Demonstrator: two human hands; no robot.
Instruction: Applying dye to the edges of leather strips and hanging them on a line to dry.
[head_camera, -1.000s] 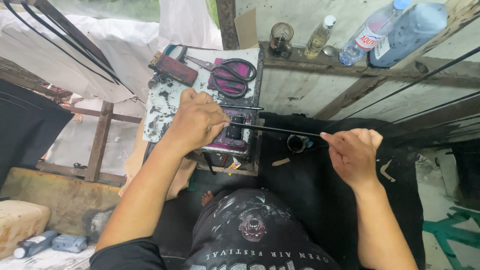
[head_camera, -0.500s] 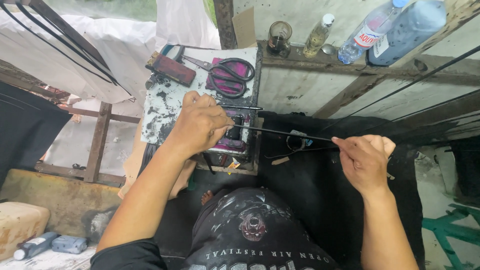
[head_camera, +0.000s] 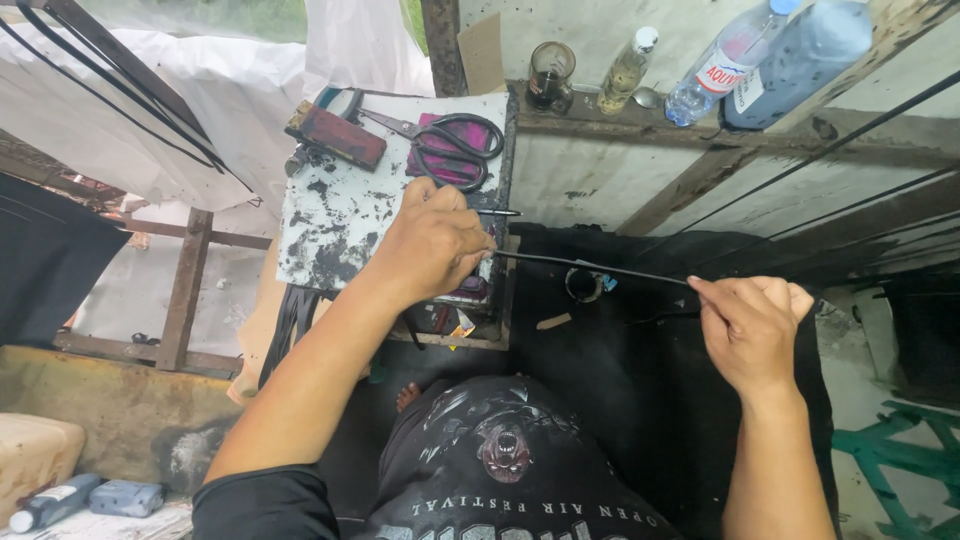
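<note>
My left hand (head_camera: 432, 243) is curled shut over one end of a thin black strip (head_camera: 590, 266), at the right edge of the stained white board (head_camera: 330, 215). My right hand (head_camera: 748, 325) pinches the other end between thumb and fingertips, out past the board over the black sheet (head_camera: 640, 390). The strip runs almost straight between my hands, pulled taut, off any surface.

Handling: looks light, narrow, flexible, probably rubbery; likely to sag or twist if let slack. It may be smeared with dark stuff like the board, so maybe slippery. Best held at both ends, as now.

Around: black-handled scissors (head_camera: 455, 148) on a magenta pad (head_camera: 450, 160) at the board's far right corner; reddish-brown block (head_camera: 335, 135) at the far left corner. Dark glass jar (head_camera: 551, 75), small clear bottle (head_camera: 627, 70) and two plastic bottles (head_camera: 735, 55) on the wooden ledge (head_camera: 640, 135) beyond. A small round black ring (head_camera: 583, 285) lies just under the strip. More black strips (head_camera: 850, 200) slant across the right side. Nothing stands between my hands.
</note>
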